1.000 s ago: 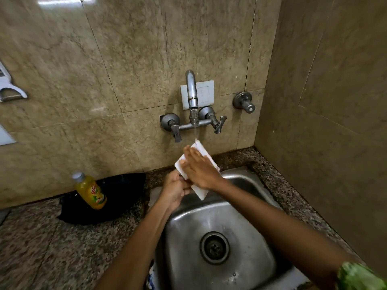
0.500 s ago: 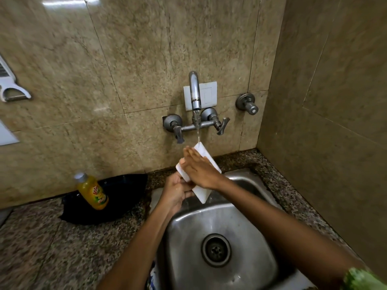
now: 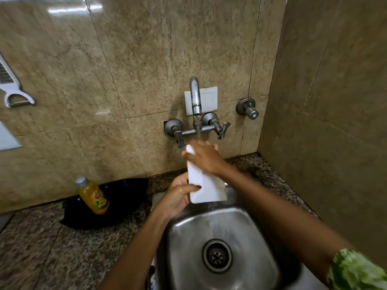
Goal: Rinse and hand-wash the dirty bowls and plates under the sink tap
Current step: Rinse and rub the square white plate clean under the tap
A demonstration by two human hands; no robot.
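A white square plate (image 3: 204,186) is held tilted on edge over the back of the steel sink (image 3: 219,227), under the running tap (image 3: 195,99). My left hand (image 3: 179,196) grips the plate's lower left edge, thumb on its face. My right hand (image 3: 206,156) lies flat on the plate's upper part, where the water stream lands. Water runs off the plate's lower edge into the basin.
A yellow dish-soap bottle (image 3: 94,196) stands on a black plastic bag (image 3: 117,203) on the granite counter (image 3: 41,248) left of the sink. Tap handles (image 3: 178,130) and a separate valve (image 3: 248,107) stick out of the tiled wall. The side wall (image 3: 324,122) stands close on the right.
The plate has turned from a diamond tilt to more upright. My right hand has slid up toward its top edge, and my left hand now shows its thumb on the plate's face.
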